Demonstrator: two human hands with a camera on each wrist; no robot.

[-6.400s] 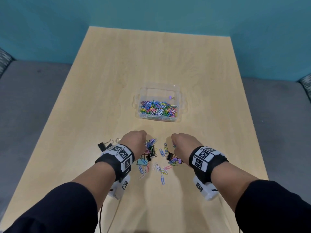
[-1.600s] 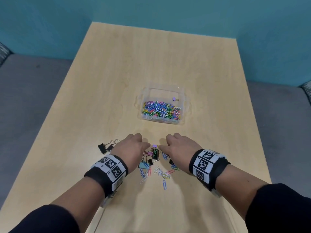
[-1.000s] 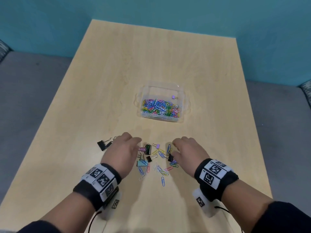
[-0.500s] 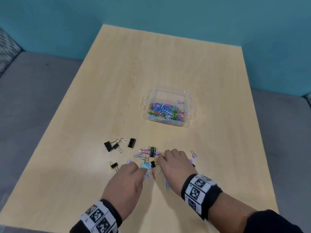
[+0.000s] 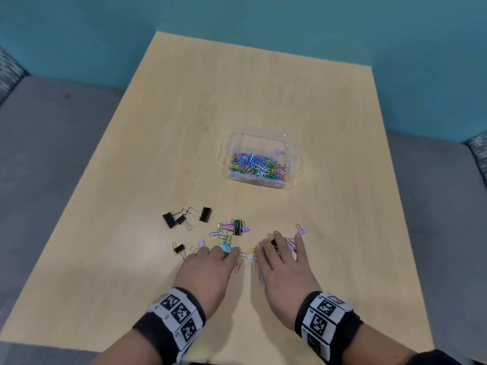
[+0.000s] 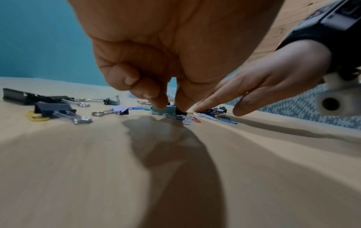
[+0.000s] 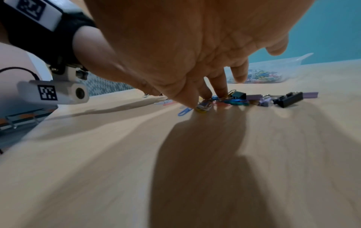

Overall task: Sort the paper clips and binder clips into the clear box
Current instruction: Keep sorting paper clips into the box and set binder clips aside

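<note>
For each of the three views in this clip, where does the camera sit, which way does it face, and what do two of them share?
Head: above, looking down the table at the clear box; both forearms and wristbands show.
Left wrist: under the left hand, low over the tabletop; its fingers pinch a light blue binder clip.
Right wrist: under the right hand, fingers spread on loose clips.
Shared: each wrist view shows the other hand's wrist camera.

Head view high over the table (image 5: 158, 154); both wrist views low, close, sharing the clip scatter (image 6: 175, 115).
</note>
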